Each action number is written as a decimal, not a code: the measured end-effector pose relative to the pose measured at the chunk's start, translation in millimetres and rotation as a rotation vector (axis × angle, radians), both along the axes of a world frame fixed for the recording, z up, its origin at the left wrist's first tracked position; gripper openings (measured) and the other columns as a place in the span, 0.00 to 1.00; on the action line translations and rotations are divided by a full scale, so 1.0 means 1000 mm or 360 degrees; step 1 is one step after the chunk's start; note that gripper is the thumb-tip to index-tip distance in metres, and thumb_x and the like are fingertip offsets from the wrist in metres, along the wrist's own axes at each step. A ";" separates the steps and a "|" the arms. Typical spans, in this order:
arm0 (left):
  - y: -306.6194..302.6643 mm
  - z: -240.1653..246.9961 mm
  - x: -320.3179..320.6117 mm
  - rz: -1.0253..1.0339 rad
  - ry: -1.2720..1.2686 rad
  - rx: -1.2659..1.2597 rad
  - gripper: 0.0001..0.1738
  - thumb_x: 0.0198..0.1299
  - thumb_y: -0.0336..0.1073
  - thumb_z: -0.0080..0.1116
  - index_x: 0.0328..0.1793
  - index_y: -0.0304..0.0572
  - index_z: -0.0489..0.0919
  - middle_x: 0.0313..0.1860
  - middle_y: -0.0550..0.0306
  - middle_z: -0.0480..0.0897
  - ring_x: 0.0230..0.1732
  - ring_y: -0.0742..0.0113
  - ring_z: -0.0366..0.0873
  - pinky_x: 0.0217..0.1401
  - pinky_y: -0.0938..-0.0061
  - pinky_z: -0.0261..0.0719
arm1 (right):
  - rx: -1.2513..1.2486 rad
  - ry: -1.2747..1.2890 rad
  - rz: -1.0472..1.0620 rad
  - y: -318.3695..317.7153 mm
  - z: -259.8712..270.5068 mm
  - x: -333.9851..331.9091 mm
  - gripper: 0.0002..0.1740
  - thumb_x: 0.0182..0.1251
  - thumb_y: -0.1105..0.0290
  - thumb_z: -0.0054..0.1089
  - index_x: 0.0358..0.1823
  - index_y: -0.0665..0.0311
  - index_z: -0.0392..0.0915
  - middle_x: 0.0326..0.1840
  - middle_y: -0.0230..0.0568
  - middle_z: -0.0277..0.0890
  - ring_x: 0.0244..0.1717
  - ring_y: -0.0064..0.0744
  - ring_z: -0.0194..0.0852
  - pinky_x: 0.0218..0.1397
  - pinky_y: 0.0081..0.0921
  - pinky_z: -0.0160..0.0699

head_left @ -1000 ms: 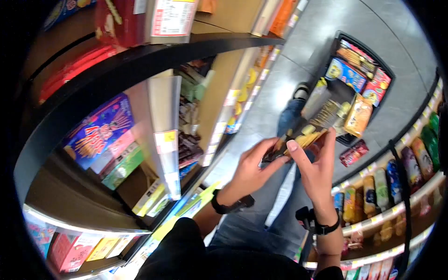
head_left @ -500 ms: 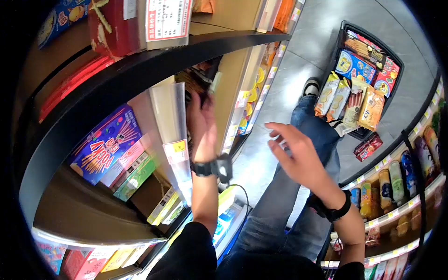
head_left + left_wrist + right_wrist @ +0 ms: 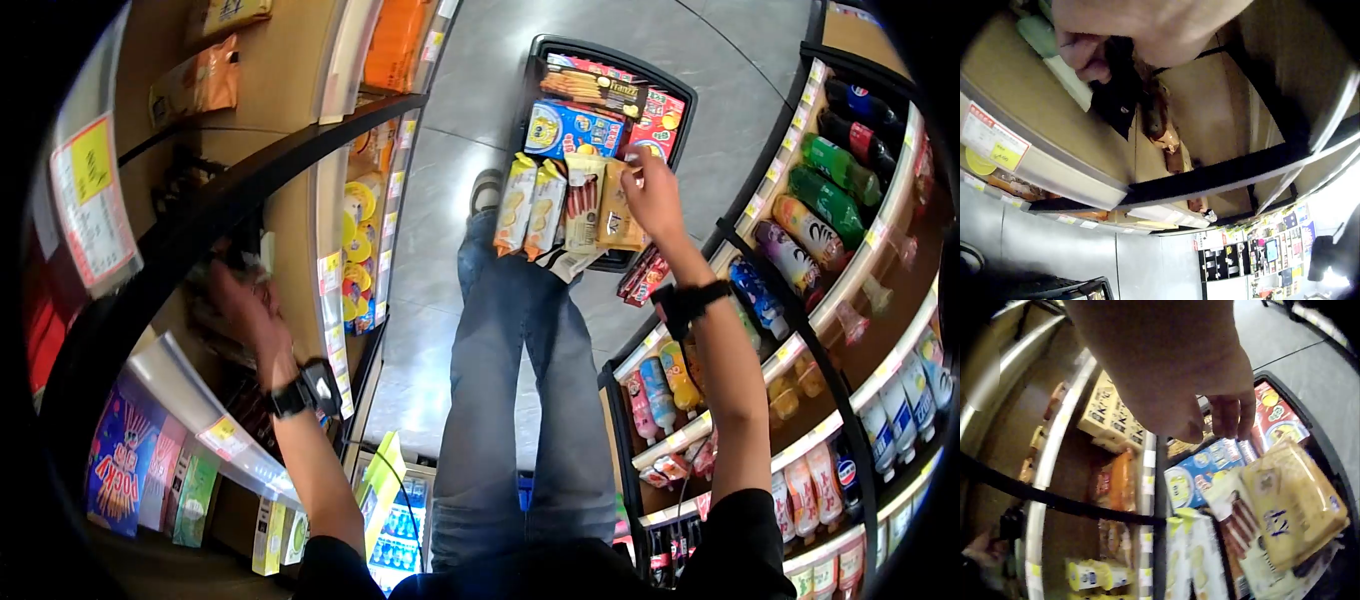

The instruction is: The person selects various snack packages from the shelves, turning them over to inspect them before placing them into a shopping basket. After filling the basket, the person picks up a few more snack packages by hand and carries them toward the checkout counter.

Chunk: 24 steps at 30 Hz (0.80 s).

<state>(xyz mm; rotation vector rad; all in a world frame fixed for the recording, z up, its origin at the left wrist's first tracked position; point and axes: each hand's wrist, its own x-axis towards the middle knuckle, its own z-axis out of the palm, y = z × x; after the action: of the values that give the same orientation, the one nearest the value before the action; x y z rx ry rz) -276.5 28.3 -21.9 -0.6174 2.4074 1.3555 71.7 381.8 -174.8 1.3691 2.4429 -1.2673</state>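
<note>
Left hand (image 3: 250,305): inside the shelf (image 3: 300,225) at nine o'clock; fingers bent at a dark packet (image 3: 1116,97); whether its grip pinches it, I cannot tell.
Dark packet: in the shelf, just under those fingers; a weak hold on one edge could let it slip, and neighbouring packs might drag out.
Right hand (image 3: 655,195): over the basket (image 3: 688,110) at one o'clock; grip loosely bent, nothing seen in it.
Yellow biscuit pack (image 3: 618,215): in the basket, near that hand; a careless brush could tip it off the heap.
Red packets (image 3: 646,278): on the floor beside the basket's five o'clock corner; a shifting foot or basket might crush them.
</note>
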 end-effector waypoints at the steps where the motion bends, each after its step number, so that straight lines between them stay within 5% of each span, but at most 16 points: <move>1: 0.015 0.006 0.009 0.0356 0.0046 -0.0089 0.29 0.70 0.61 0.45 0.64 0.48 0.65 0.41 0.53 0.74 0.23 0.75 0.64 0.24 0.81 0.59 | 0.0176 -0.0102 0.0063 0.013 -0.011 0.000 0.22 0.60 0.74 0.58 0.57 0.63 0.73 0.48 0.53 0.77 0.49 0.51 0.77 0.49 0.41 0.78; 3: 0.018 0.017 0.037 0.0414 0.0028 -0.0161 0.23 0.71 0.57 0.42 0.55 0.47 0.69 0.36 0.58 0.74 0.22 0.75 0.64 0.24 0.82 0.59 | 0.0520 -0.0303 0.0186 0.034 -0.032 -0.003 0.27 0.57 0.74 0.59 0.61 0.60 0.70 0.53 0.52 0.75 0.53 0.51 0.75 0.51 0.41 0.78; 6: -0.012 0.015 0.091 -0.0309 -0.0035 -0.0290 0.17 0.74 0.47 0.41 0.54 0.43 0.72 0.26 0.62 0.73 0.19 0.79 0.65 0.22 0.84 0.61 | 0.0813 -0.0484 0.0401 0.060 -0.062 -0.023 0.32 0.54 0.74 0.60 0.65 0.57 0.67 0.57 0.47 0.71 0.58 0.48 0.70 0.55 0.40 0.76; 7: 0.025 0.023 0.115 -0.0473 -0.0021 -0.0239 0.17 0.75 0.48 0.41 0.53 0.44 0.74 0.22 0.67 0.72 0.19 0.82 0.65 0.19 0.86 0.59 | 0.1021 -0.0348 0.0459 0.063 -0.077 -0.027 0.32 0.56 0.74 0.59 0.66 0.56 0.67 0.56 0.43 0.72 0.60 0.44 0.70 0.60 0.39 0.73; 9: 0.032 0.021 0.145 -0.0828 -0.0366 -0.0167 0.17 0.77 0.43 0.38 0.55 0.40 0.73 0.22 0.64 0.73 0.18 0.82 0.64 0.17 0.85 0.57 | 0.1155 -0.0367 0.0563 0.073 -0.105 -0.039 0.32 0.58 0.75 0.56 0.67 0.56 0.65 0.57 0.44 0.72 0.63 0.44 0.68 0.65 0.39 0.69; 11: 0.037 0.017 0.170 -0.1044 -0.0469 0.0055 0.14 0.75 0.35 0.41 0.55 0.33 0.74 0.26 0.58 0.77 0.22 0.78 0.68 0.24 0.83 0.67 | 0.1140 -0.0532 0.0686 0.073 -0.109 -0.048 0.28 0.63 0.76 0.48 0.67 0.55 0.66 0.57 0.41 0.73 0.65 0.41 0.67 0.69 0.40 0.65; 15: 0.062 0.015 0.192 -0.1176 -0.0683 0.0152 0.13 0.73 0.33 0.46 0.57 0.33 0.75 0.27 0.58 0.79 0.24 0.78 0.70 0.28 0.82 0.68 | 0.1103 -0.0499 0.0831 0.082 -0.106 -0.042 0.31 0.57 0.74 0.57 0.65 0.62 0.66 0.57 0.43 0.73 0.61 0.43 0.69 0.65 0.38 0.68; 18: 0.076 0.017 0.194 -0.1267 -0.0713 0.0139 0.12 0.72 0.32 0.48 0.56 0.34 0.76 0.27 0.57 0.80 0.27 0.77 0.75 0.30 0.81 0.72 | 0.0839 -0.0105 0.0813 0.085 -0.078 -0.029 0.35 0.53 0.69 0.64 0.66 0.63 0.66 0.57 0.44 0.74 0.59 0.47 0.70 0.63 0.38 0.70; 24: 0.123 0.020 0.184 -0.1477 -0.0698 0.0199 0.13 0.71 0.32 0.53 0.57 0.35 0.76 0.34 0.53 0.83 0.36 0.73 0.81 0.40 0.77 0.79 | -0.1052 -0.0065 -0.0018 0.080 0.046 0.002 0.23 0.69 0.59 0.57 0.54 0.74 0.75 0.37 0.42 0.82 0.42 0.33 0.82 0.49 0.30 0.79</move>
<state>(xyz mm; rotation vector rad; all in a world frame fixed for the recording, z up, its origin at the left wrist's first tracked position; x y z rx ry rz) -92.1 151.4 -1.5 0.2274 1.8241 0.8285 73.5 461.4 -128.9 1.1881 1.7263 -1.7947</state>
